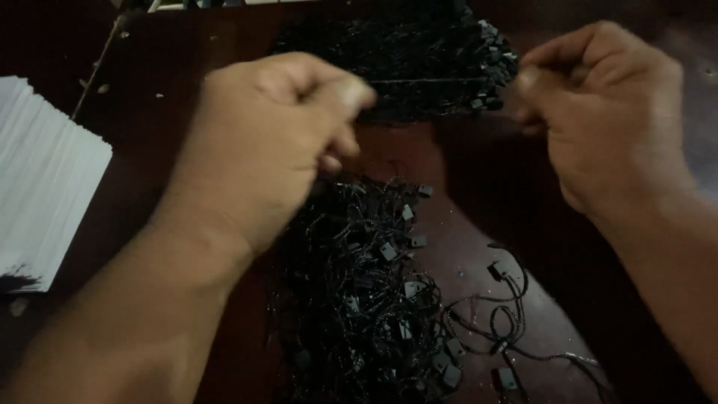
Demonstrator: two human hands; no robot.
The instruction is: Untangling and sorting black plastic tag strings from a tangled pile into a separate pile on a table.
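Note:
My left hand (273, 142) and my right hand (602, 112) are raised over a dark reddish table (479, 187), each pinching one end of a thin black string (441, 80) stretched taut between them. Below the left hand lies a tangled pile of black string tags with small square clasps (359, 299). A neater bundle of the same black tags (419, 56) sits at the far side of the table, behind the string.
A thick stack of white paper cards (41, 179) lies at the left edge. A few loose black tags (501, 314) are scattered to the right of the pile. A thin stick (97, 63) leans at the upper left.

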